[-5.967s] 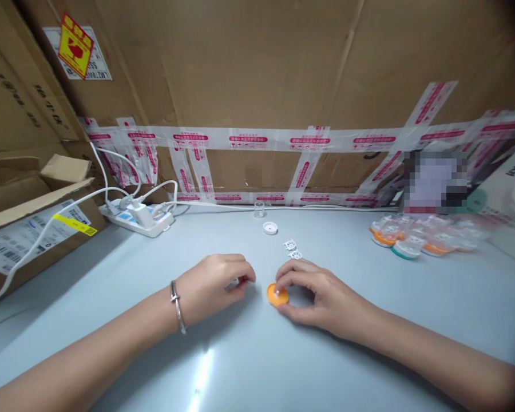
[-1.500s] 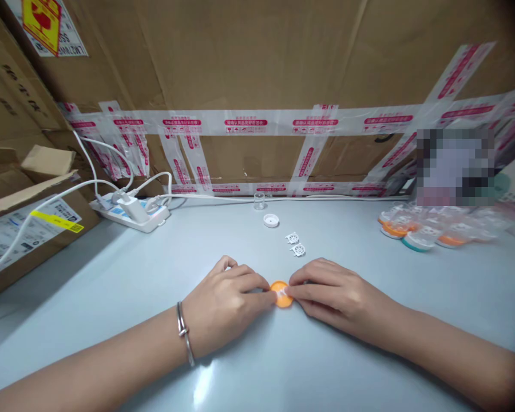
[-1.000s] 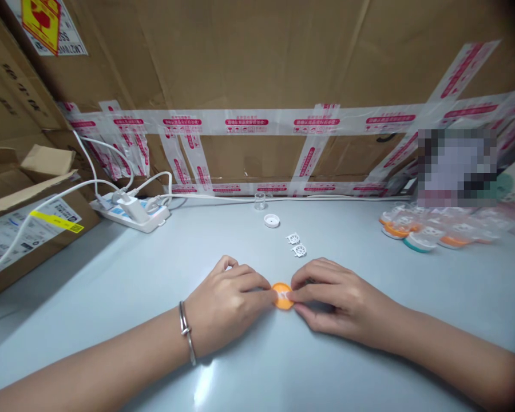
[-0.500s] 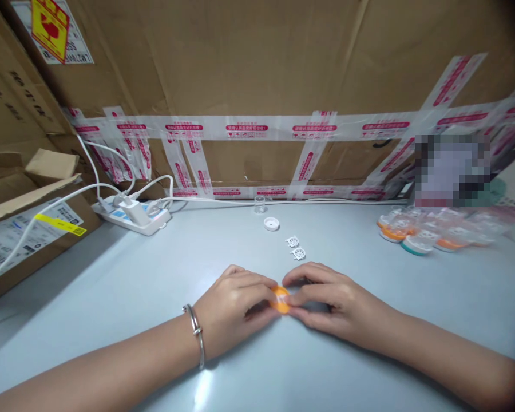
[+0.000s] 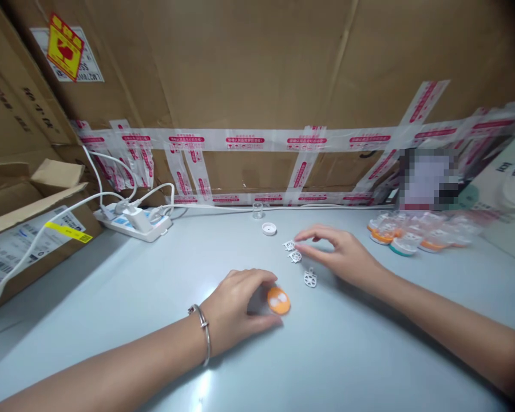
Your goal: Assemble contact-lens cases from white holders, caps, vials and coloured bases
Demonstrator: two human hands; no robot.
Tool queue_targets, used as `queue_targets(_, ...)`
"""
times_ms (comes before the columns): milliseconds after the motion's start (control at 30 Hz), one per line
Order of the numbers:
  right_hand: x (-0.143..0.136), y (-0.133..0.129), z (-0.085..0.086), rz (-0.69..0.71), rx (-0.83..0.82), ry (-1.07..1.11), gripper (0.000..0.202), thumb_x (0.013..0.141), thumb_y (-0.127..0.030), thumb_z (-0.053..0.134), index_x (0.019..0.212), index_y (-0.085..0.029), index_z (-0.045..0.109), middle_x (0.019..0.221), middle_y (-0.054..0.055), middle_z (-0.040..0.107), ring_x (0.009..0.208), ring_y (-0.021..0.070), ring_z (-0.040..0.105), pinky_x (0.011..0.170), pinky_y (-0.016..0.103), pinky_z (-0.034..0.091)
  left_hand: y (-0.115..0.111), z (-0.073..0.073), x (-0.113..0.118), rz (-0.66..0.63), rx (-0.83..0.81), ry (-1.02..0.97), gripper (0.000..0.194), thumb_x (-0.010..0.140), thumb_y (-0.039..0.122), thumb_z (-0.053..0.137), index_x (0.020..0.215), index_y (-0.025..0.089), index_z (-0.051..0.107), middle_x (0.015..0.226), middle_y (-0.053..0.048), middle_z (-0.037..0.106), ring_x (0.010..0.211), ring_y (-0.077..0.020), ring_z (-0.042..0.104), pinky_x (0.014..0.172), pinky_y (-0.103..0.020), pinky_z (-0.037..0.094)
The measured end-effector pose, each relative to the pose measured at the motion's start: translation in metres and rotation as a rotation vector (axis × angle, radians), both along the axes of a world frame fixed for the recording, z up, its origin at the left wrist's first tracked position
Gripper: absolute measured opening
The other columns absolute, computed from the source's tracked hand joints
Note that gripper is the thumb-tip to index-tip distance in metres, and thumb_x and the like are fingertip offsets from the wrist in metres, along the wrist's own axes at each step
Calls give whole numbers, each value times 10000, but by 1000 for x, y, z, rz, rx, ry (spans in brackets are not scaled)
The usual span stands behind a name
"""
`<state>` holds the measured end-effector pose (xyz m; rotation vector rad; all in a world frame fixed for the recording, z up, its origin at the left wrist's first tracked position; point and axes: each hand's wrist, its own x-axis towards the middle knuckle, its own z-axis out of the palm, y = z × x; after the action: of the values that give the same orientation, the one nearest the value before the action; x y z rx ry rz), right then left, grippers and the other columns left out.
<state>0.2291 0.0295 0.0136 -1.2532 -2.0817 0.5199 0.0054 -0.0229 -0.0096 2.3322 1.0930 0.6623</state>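
A round orange disc (image 5: 284, 308) with two pale patches on top lies on the table. My left hand (image 5: 244, 303) curves around its left side, fingers and thumb apart, with gaps between them and the disc. Farther right, my right hand (image 5: 332, 249) reaches over the table with thumb and forefinger spread. Its fingertips are at the edge of a small white openwork plastic piece (image 5: 289, 245); whether they touch it I cannot tell. Just below lies a similar white piece (image 5: 295, 257). A third white openwork piece (image 5: 310, 278) rests nearer me, below the right hand.
Behind the pieces stand a white round cap (image 5: 269, 229) and a small clear cup (image 5: 257, 210). Several clear-topped round items (image 5: 405, 243) with orange or green bases cluster at right. A power strip (image 5: 152, 232), cables and an open cardboard box (image 5: 38, 229) occupy the left; a big carton (image 5: 249, 68) backs the table.
My right hand has left the orange disc and moved forward to the white pieces. My left hand's fingers have opened away from the disc. The third white piece has come into view.
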Motion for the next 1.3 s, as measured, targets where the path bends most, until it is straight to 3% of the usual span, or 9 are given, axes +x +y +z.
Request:
queue_targets(67, 0, 19, 1, -63, -45, -44, 202, 774, -352, 547, 870, -198, 636, 913, 49, 669, 858, 187, 597, 764, 304, 442, 2, -1, 0, 11, -24, -11, 415, 688, 317, 682, 1037, 204, 489, 1036, -35, 607, 947, -192, 549, 835, -342, 421)
queue_targets(233, -18, 62, -6, 17, -63, -68, 309, 651, -284, 663, 938, -177, 622, 991, 63, 648, 877, 203, 580, 771, 314, 432, 5, -2, -1, 7, -10, -44, 425, 681, 394, 676, 1015, 199, 500, 1004, -53, 585, 943, -206, 532, 830, -356, 427)
queue_targets(333, -33, 76, -16, 76, -105, -43, 344, 589, -220, 701, 923, -185, 625, 933, 35, 658, 838, 187, 586, 763, 299, 439, 6, -3, -3, -1, 10, -51, 453, 675, 422, 674, 1026, 199, 496, 1011, -62, 582, 950, -216, 529, 833, -366, 428)
queue_targets(467, -43, 83, -18, 78, -175, 57, 240, 629, -196, 670, 859, -143, 630, 877, 62, 662, 816, 190, 601, 791, 329, 448, 6, -2, -5, -5, 15, -46, 485, 669, 440, 672, 1046, 193, 491, 1026, -69, 579, 957, -222, 526, 837, -376, 430)
queue_targets(667, -34, 51, 13, 127, -387, 281, 288, 851, -346, 444, 980, -135, 592, 991, 118, 661, 890, 161, 632, 810, 303, 499, 6, 2, -9, 34, 50, -131, 394, 742, 418, 609, 1058, 207, 506, 1018, -63, 579, 953, -206, 527, 816, -354, 433)
queue_targets(833, -30, 0, 30, 204, -823, 774, 234, 856, -323, 486, 887, -155, 647, 898, 68, 692, 824, 89, 642, 806, 168, 500, 6, 7, -11, 75, 120, -236, 324, 775, 374, 585, 1048, 213, 517, 1021, -55, 581, 936, -186, 530, 797, -328, 428)
queue_targets(1100, -29, -35, 16, 73, -943, 965, 162, 798, -270, 581, 782, -171, 709, 806, 25, 701, 721, 70, 647, 765, 117, 511, 1, 3, -6, -22, 35, -69, 563, 616, 462, 701, 1063, 201, 480, 1036, -68, 541, 956, -224, 493, 834, -367, 403)
queue_targets(1300, -26, -46, 8, 41, -966, 922, 142, 772, -243, 612, 806, -152, 715, 873, 54, 704, 854, 112, 640, 919, 207, 450, 0, -1, -3, 18, -15, 24, 429, 652, 449, 670, 973, 214, 510, 998, -42, 534, 953, -226, 484, 844, -386, 370)
